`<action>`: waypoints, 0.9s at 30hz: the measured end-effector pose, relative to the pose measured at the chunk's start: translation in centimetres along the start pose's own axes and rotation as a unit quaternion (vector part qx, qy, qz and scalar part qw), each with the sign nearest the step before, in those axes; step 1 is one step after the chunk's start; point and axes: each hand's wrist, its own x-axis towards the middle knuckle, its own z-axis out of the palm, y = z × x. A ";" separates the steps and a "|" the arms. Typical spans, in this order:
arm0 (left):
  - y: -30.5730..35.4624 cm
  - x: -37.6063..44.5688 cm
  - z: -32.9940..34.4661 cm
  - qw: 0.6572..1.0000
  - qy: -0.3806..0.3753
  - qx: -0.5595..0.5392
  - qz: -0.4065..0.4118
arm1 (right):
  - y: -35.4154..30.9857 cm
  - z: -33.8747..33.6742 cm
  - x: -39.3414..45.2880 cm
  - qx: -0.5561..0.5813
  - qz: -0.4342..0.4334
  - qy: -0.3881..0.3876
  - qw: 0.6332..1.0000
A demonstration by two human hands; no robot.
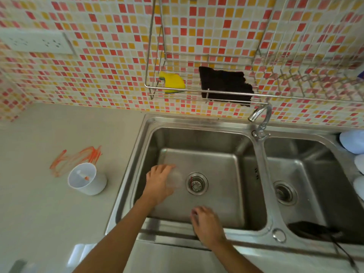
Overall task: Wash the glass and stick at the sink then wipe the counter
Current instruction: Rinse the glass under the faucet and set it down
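Palm-down, left hand (157, 181) gripping glass (175, 179)

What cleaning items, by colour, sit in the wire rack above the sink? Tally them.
Yellow sponge: 1
Black cloth: 1
Total: 2

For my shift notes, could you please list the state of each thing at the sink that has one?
Glass: held by the left hand, low in the left basin.
Right hand: over the basin's front edge; grip unclear.
Tap: no water visible.
White cup: upright, stick inside.
Counter: orange smear unwiped.
Sponge, dark cloth: in rack.
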 end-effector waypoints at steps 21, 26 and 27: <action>-1.0 -1.4 0.3 0.879 -0.022 0.393 0.269 | -1.0 -0.1 -0.3 -0.028 0.066 -0.031 0.997; -1.1 -1.8 0.4 0.841 -0.009 0.456 0.292 | -1.2 -0.2 -0.2 -0.028 0.069 -0.023 0.997; -1.2 -1.8 0.4 0.846 -0.008 0.454 0.278 | -1.0 -0.1 -0.2 -0.025 0.067 -0.023 0.997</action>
